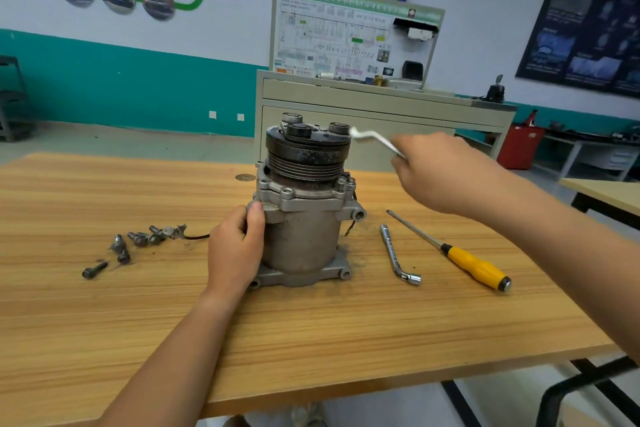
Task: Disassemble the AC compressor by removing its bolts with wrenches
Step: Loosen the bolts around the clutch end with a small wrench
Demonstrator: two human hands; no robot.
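Observation:
The AC compressor (304, 211) stands upright on the wooden table (138, 322), black pulley on top. My left hand (237, 250) grips its grey body on the left side, thumb against the upper flange. My right hand (440, 172) holds a silver wrench (372, 139) in the air to the right of the pulley, its bent end close to the pulley's top edge. The wrench is blurred. Several removed bolts (138, 239) lie on the table to the left of the compressor.
An L-shaped socket wrench (398, 256) and a yellow-handled screwdriver (474, 267) lie right of the compressor. One dark bolt (94, 270) lies apart at the left. A beige training cabinet (363, 100) stands behind the table, and another table edge (606, 194) shows at the right.

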